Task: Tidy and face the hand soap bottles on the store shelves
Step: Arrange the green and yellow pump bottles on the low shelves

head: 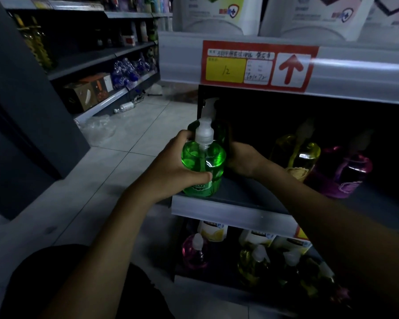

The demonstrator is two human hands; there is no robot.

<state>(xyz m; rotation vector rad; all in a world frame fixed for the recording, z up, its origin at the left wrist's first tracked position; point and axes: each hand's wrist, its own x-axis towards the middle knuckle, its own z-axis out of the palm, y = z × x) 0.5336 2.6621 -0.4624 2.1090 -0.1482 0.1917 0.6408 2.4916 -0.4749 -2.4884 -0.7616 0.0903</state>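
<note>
Left hand: the left hand (171,166) is clamped round the clear green plastic pump bottle of hand soap (203,164), with the thumb across the front just above the label and the fingers curled round the far left side.
Green bottle: it stands upright at the front left corner of the grey middle shelf (230,211), white pump on top.
Behind it: a darker green pump bottle (221,132) stands in shadow, just behind the first.
Right hand: the right hand (244,160) reaches in just right of the green bottle. Its fingers are hidden behind the bottles, so I cannot tell whether it holds anything.
Neighbours: further right on the same shelf are a clear yellow pump bottle (295,155) and, just beside it, a magenta pump bottle (346,173), both dim.
Rail above: a red-bordered price label (258,65) with a yellow box and a red upward arrow.
Lower shelf: a pink bottle (194,252) and yellow-green bottles (251,265).
Floor: a pale tiled floor (129,143), with a clear plastic bottle (124,107) lying by the opposite shelving.
</note>
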